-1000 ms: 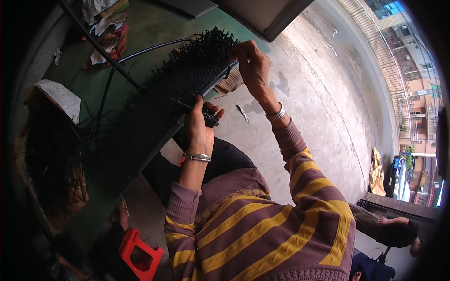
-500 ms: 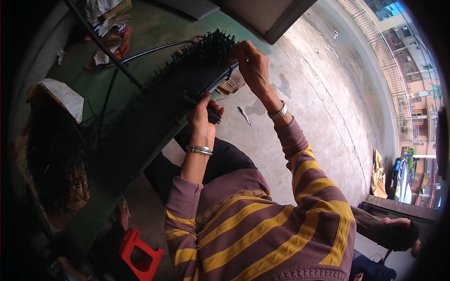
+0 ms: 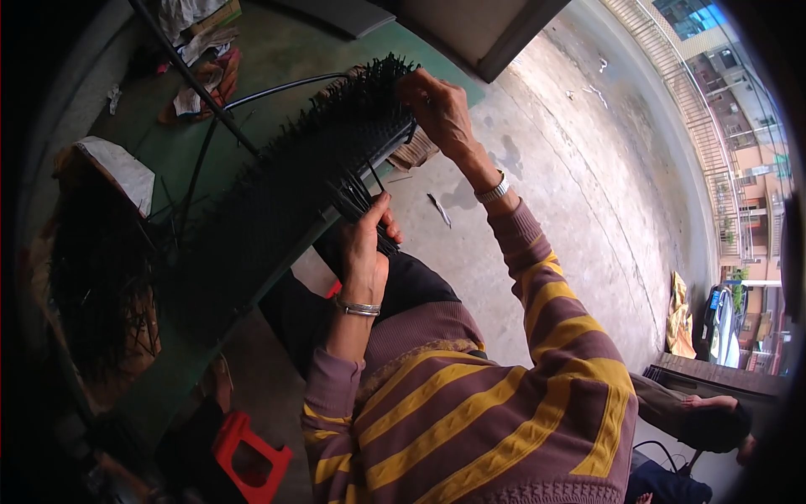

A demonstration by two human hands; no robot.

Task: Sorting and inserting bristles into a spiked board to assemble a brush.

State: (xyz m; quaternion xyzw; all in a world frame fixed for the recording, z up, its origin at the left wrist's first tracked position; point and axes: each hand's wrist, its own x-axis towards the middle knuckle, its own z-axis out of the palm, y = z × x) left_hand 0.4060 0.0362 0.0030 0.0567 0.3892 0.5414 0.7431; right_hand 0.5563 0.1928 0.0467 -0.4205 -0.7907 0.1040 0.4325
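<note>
A long black mesh-like panel (image 3: 285,185) lies slantwise across a green table (image 3: 281,46), with dark strip ends bristling along its far side. My left hand (image 3: 365,248) is closed round a bundle of thin black strips (image 3: 347,193), just off the panel's near edge. One strip sticks up apart from the others. At the panel's upper right end, my right hand (image 3: 441,109) has its fingers bent together against the bristles. Whatever those fingertips pinch is hidden.
To the left, an open carton (image 3: 117,172) holds a heap of black strips (image 3: 96,277). A dark pole (image 3: 189,84) and a bent black rod (image 3: 281,91) cross the table. Below stands a red plastic stool (image 3: 252,449). Other people (image 3: 701,412) are at lower right.
My left hand has drawn down and slightly right from the panel's edge, with the strip bundle. My right hand has shifted a little left at the panel's end.
</note>
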